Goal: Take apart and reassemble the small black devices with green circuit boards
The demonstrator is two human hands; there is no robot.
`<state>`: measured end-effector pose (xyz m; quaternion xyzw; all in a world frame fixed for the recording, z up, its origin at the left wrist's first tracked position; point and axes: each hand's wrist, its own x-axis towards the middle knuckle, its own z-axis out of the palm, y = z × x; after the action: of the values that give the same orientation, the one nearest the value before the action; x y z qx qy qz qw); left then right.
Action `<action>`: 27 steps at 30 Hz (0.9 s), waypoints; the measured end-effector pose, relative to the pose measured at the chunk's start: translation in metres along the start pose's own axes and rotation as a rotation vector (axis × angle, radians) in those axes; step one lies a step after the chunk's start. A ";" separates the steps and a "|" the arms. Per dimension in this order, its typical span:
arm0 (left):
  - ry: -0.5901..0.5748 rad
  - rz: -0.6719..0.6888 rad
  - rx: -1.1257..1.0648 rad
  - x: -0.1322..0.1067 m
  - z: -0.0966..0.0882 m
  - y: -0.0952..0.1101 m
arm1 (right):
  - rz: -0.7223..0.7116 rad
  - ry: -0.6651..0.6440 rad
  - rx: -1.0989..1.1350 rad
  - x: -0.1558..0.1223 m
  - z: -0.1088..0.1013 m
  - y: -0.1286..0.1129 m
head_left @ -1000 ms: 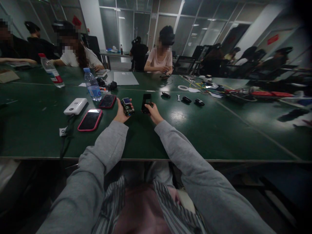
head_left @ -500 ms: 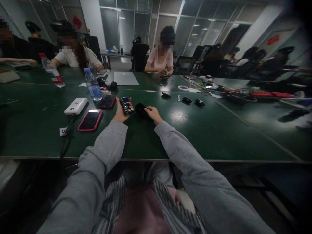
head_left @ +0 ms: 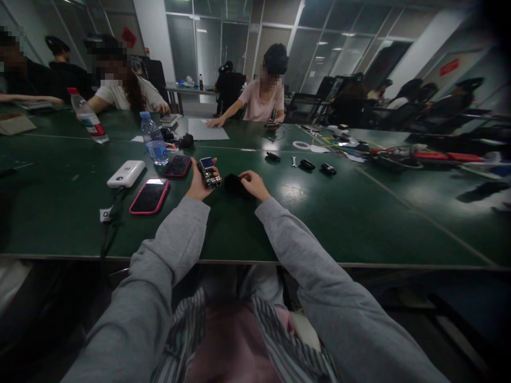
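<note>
My left hand (head_left: pixel 196 182) is closed around a circuit board with a small screen (head_left: pixel 208 171), its screen side facing up. Just to the right, my right hand (head_left: pixel 255 184) pinches a black piece (head_left: pixel 235 183) that looks like a flat cover or case part; its exact kind is too dark to make out. The board and the black piece are close together but apart, both over the green table (head_left: pixel 231 229). Left of my left hand lie two phones, a dark one (head_left: pixel 178 166) and a pink-cased one (head_left: pixel 150 197).
A white power bank (head_left: pixel 126 174) with a cable and a blue-capped water bottle (head_left: pixel 154 141) stand to the left. Small black parts (head_left: pixel 306 165) and a wrench (head_left: pixel 294 161) lie at right. A co-worker (head_left: pixel 263 90) sits opposite, one hand on a silver laptop (head_left: pixel 195 129).
The black piece has turned slightly in my right hand, whose fingers have shifted. My left hand keeps the board nearly still. The co-worker opposite has reached a hand out onto the laptop.
</note>
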<state>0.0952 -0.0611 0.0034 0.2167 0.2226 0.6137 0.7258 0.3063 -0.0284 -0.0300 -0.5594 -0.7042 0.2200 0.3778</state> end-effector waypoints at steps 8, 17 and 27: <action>-0.017 0.067 -0.087 0.005 -0.002 0.003 | -0.404 0.375 -0.125 -0.033 0.000 -0.049; 0.032 0.120 -0.127 0.012 -0.002 0.003 | -0.800 0.001 -0.467 -0.062 0.035 -0.099; -0.093 0.149 0.041 -0.001 0.010 0.010 | -0.648 0.090 -0.090 -0.032 0.030 -0.079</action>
<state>0.0927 -0.0614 0.0175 0.2758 0.1843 0.6505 0.6833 0.2364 -0.0771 0.0003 -0.3318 -0.8370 0.0320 0.4340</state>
